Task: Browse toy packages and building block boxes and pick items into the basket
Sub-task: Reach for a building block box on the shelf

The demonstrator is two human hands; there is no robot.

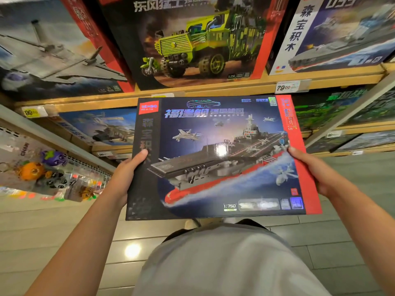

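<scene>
The aircraft carrier box (220,157) is held flat-faced toward the camera in front of the shelf (192,88), its long axis running left to right and its printed top edge toward the shelf. The pictured ship slants from lower left to upper right. Its upper left corner carries a red "SEMBO" badge, large Chinese characters run across the top, and "1:750" sits near the bottom edge. A red band runs down its right side.

The left hand (126,178) grips the box's left edge, thumb laid on the front. The right hand (314,169) grips the right edge, thumb on the red band.

Above the box, a truck box (203,39) stands on the shelf, with a jet box (53,56) to its left and a warship box (342,35) to its right. A price tag (291,86) reads "79.00". Left of the box hang keychain toys (42,169).
</scene>
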